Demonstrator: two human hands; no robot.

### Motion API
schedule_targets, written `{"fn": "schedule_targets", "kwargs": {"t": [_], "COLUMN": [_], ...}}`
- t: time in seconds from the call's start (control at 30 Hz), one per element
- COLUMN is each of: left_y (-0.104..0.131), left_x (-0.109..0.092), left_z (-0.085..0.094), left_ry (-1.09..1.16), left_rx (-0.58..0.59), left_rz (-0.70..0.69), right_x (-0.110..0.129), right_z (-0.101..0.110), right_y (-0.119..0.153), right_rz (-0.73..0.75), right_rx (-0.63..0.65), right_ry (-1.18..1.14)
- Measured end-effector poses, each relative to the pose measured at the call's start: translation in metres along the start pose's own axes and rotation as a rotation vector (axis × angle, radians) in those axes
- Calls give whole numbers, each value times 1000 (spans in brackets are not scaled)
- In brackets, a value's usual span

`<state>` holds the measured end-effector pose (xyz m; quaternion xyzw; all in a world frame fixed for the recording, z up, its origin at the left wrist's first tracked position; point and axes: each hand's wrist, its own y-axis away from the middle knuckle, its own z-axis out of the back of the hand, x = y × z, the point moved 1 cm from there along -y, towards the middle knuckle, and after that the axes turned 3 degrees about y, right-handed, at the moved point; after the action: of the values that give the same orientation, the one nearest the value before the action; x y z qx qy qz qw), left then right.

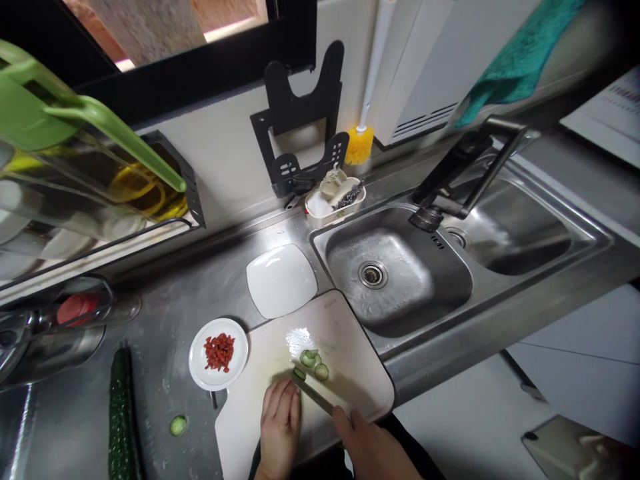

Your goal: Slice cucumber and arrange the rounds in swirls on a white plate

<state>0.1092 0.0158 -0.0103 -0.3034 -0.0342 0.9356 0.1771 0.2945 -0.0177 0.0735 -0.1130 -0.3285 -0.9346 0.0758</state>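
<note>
Left hand (pixel 280 417) is narrow, with its fingers close together and bent down over the board (pixel 270 347); what lies under the palm is hidden, so I cannot tell how firmly it grips. Its fingertips are just beside a small green piece (pixel 299 374) at the tip of the knife (pixel 316 395). Right hand (pixel 367 440) is closed around the knife's handle, which it covers. The blade is thin and grey, and its long axis runs slantwise, pointing forward and to the left. Near the blade lie round slices (pixel 321 371), pale green inside with a thin dark rim, some of them overlapping. A wet patch shines behind them. At the board's left edge is a round plate (pixel 196 365) with red dried fruit (pixel 219 352), and behind the board, a square white plate (pixel 281 281). Farther left, a dark, bumpy cucumber (pixel 123 413) lies lengthwise, away from the person, with a pale green end piece (pixel 178 425) near it. To the right is the steel sink (pixel 400 280) with a black tap (pixel 453 173). A small mark at the board's far corner is too small to read.
</note>
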Motion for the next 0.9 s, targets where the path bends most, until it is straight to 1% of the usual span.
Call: {"fn": "schedule_targets", "kwargs": {"t": [0.1,0.27,0.37,0.5,0.67,0.9], "left_y": [-1,-2,-1,0,-1,-3], "left_x": [0,-2,-1,1,1,0], "left_z": [0,-1,-1,-2,-1,-1], "left_ry": [5,-5,-13,-13,-1,-3], "left_rx": [2,-22,-16,-6,-3,14], "left_rz": [-3,-9,-17,-14,-17,-30], "right_x": [2,5,6,8,12,17], "right_z": [2,5,8,16,29,33], "right_y": [-1,-5,-7,-9,-13,-20], "right_rz": [-1,3,-1,-24,-41,-52], "right_rx": [-2,36,43,41,98,101], "right_ry": [1,-8,-34,-43,-40,-21]}}
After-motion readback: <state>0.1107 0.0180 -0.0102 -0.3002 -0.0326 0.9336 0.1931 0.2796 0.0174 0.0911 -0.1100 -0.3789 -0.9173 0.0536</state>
